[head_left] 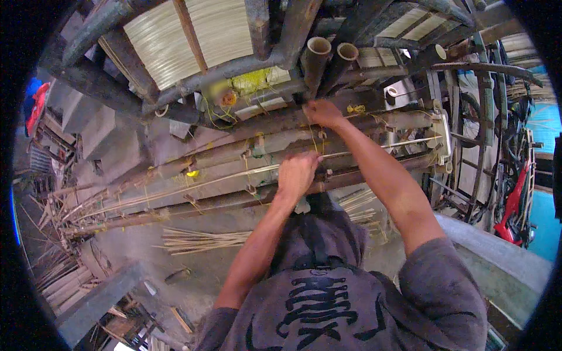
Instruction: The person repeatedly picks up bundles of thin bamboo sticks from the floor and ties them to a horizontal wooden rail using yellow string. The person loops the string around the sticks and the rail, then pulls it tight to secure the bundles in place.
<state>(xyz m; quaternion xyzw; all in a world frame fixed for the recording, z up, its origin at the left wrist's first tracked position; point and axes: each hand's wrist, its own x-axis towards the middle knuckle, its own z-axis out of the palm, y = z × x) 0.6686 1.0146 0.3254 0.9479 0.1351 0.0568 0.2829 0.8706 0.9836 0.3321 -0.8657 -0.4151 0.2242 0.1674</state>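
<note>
Bamboo poles [234,158] lashed side by side — left hand [297,174] fisted on a thin split strip [193,186], right hand [323,113] pinching yellow twine [355,109] — fingers closed.

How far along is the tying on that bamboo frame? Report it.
Done: several yellowish cord bindings already sit along the long horizontal bamboo poles. In hand: the left hand and right hand work a thin pale string at the poles' middle. Left: cannot tell how many joints remain; loose split bamboo strips lie on the ground.
</note>
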